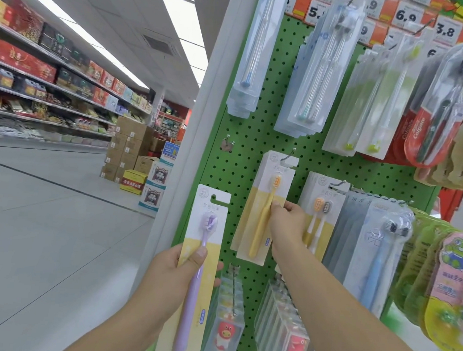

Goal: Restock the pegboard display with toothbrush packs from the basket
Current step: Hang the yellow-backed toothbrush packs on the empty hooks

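Note:
A green pegboard (242,159) fills the right half of the view, hung with many toothbrush packs. My left hand (178,271) grips a pack with a purple toothbrush (202,256), held upright in front of the board's white left edge. My right hand (287,224) pinches the right edge of a yellow toothbrush pack (264,205) that hangs from a metal hook (288,155). An empty hook (227,141) sticks out to the left of it. The basket is out of view.
Clear packs (315,79) and red Colgate packs (428,127) hang above, cartoon packs (454,289) on the right, price tags (403,14) at the top. More packs (281,331) hang below my arms. To the left runs an aisle with stocked shelves (52,78) and stacked cartons (127,147).

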